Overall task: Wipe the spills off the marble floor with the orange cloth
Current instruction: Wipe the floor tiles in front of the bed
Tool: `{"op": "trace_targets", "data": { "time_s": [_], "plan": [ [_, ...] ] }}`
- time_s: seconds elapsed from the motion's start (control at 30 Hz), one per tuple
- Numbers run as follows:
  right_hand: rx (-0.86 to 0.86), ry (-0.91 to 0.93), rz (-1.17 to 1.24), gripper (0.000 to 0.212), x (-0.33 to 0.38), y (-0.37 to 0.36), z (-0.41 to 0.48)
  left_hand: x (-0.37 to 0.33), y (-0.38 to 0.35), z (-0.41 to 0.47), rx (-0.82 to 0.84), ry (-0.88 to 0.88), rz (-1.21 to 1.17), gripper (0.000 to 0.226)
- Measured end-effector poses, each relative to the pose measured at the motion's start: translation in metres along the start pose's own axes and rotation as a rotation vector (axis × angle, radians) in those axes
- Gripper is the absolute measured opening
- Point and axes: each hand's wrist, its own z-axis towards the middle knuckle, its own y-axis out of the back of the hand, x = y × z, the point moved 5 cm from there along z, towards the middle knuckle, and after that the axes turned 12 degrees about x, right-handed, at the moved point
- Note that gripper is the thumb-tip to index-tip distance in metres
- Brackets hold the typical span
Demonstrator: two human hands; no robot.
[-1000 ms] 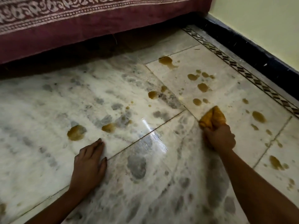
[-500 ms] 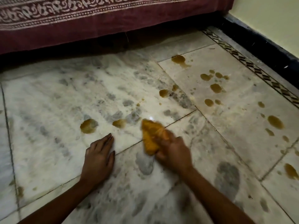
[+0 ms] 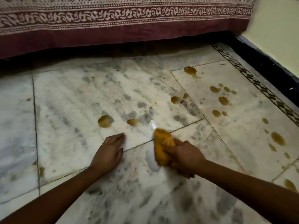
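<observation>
While the left hand (image 3: 110, 152) lies flat on the marble floor (image 3: 72, 102), fingers together, the right hand (image 3: 186, 156) squeezes the orange cloth (image 3: 162, 146). Brown spills (image 3: 105, 121) sit near.

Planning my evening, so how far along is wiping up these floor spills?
Early. The near tile shows no brown spots. The right hand grips the orange cloth; the left hand rests flat. Left: the puddle ahead of it, the cluster farther right, more drips.

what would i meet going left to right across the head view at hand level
left hand → orange cloth → right hand gripping it → large brown spill near the right edge
</observation>
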Motion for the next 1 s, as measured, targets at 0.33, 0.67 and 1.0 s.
{"op": "trace_targets", "data": {
  "time_s": [0.33, 0.67, 1.0],
  "plan": [
    [-0.102, 0.493, -0.027, 0.073, 0.191, 0.033, 0.021, 0.124, 0.100, -0.133, -0.563, 0.493, -0.219, 0.028],
    [-0.388, 0.550, -0.058, 0.049, 0.320, -0.012, 0.082, 0.192, 0.070, -0.205, -0.482, 0.696, -0.117, 0.044],
    [-0.216, 0.395, 0.175, 0.049, 0.322, -0.005, 0.071, 0.195, 0.069, -0.205, -0.578, 0.686, 0.027, 0.040]
  ]
}}
